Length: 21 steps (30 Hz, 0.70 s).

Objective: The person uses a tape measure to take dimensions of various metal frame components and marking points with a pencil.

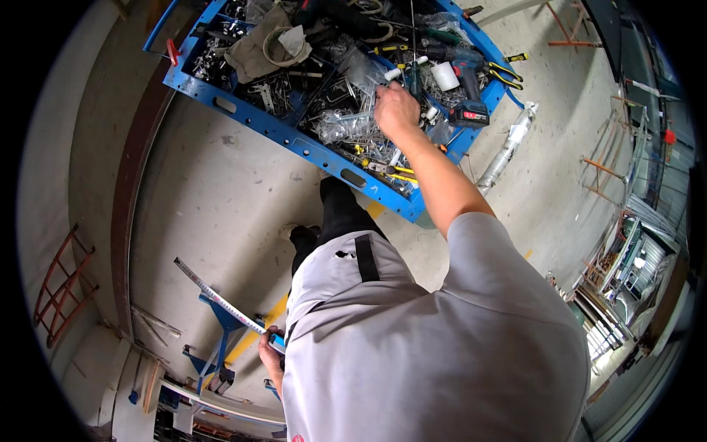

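Observation:
My left hand, low beside my hip, is closed round a tape measure with a blue body. Its pale blade sticks out stiffly over the floor, up and to the left. My right hand reaches into the blue tool cart, its fingers curled down among loose hardware. What those fingers hold, if anything, is hidden. Close by are a clear plastic bag, a screwdriver standing nearly upright, and a white roll. A cordless drill lies right of the hand.
Yellow-handled pliers hang at the cart's right edge. A beige cloth lies on the hardware at the left. Beyond the right side, a wrapped tube leans. Blue metal stands are on the floor near the tape blade. Racks and metal stock line the right.

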Available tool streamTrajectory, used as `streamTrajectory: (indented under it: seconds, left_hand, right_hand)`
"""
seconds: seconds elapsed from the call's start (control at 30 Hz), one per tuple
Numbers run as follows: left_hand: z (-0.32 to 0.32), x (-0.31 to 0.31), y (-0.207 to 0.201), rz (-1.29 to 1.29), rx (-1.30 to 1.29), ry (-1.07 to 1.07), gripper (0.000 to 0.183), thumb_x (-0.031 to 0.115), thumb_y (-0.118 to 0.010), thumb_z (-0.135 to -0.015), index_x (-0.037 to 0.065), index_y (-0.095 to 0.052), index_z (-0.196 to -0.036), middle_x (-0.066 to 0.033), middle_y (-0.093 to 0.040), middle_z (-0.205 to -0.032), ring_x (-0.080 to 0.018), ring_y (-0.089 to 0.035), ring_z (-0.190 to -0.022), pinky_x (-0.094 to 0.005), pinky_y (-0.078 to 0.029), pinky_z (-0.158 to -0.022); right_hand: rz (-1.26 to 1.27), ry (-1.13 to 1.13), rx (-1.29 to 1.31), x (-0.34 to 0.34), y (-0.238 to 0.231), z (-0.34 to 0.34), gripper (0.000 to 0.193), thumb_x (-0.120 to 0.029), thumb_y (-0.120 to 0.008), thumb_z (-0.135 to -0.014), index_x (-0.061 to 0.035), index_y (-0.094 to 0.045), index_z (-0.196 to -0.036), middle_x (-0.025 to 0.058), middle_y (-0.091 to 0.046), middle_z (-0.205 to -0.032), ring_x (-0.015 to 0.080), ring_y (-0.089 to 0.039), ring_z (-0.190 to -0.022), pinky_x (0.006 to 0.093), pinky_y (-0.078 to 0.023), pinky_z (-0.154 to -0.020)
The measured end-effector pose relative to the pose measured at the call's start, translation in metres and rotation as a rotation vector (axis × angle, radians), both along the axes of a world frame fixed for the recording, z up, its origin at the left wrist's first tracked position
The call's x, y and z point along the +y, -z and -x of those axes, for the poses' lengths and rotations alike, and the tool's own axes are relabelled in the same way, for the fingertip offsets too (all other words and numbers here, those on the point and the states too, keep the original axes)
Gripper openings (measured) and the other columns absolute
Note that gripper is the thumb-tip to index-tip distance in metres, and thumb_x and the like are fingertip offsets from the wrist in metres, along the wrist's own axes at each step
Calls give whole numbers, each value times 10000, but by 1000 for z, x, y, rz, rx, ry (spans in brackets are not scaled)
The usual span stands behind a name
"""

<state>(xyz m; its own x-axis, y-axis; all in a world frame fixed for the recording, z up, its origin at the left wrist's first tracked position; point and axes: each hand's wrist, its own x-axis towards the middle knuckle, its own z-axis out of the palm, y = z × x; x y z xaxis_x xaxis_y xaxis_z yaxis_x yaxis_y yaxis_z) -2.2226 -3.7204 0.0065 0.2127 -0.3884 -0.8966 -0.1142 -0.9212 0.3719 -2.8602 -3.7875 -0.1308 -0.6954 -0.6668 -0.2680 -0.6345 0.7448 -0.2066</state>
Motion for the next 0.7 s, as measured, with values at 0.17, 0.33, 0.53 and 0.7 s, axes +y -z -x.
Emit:
streamTrajectory:
  seconds: [0.17, 0.33, 0.53, 0.7]
  left_hand:
    - [12, -6, -5, 47, -5, 103, 296, 272, -588, -942, -7, -681, -977, -110, -667, -807, -219, -627, -732, -318, -498, -703]
    - [22, -7, -6, 86, -50, 156, 300, 287, -602, -949, -5, -670, -964, -110, -665, -801, -212, -625, -721, -321, -500, -679]
    - [14, -6, 4, 22, 5, 97, 300, 289, -604, -942, -2, -674, -963, -101, -666, -802, -203, -624, -721, -322, -495, -686]
    - [7, -9, 14, 58, 24, 110, 297, 271, -586, -938, -8, -689, -927, -108, -674, -804, -206, -636, -737, -318, -494, -699]
  right_hand:
    - [-44, 1, -4, -10, 4, 12, 192, -76, -586, -859, -56, -732, -982, 196, -650, -1161, 373, -681, -1026, 473, -562, -873]
    - [35, -1, 4, 7, -11, 14, 150, -60, -627, -850, -31, -715, -968, 166, -694, -951, 324, -712, -880, 436, -567, -720]
    - [484, 714, -1420, 33, -34, 9, 60, -29, -653, -929, 30, -649, -926, 80, -672, -779, 121, -600, -600, 237, -400, -451]
    - [124, 468, -1045, 37, -25, 8, 89, -57, -667, -886, 29, -682, -875, 143, -699, -761, 214, -688, -713, 305, -509, -555]
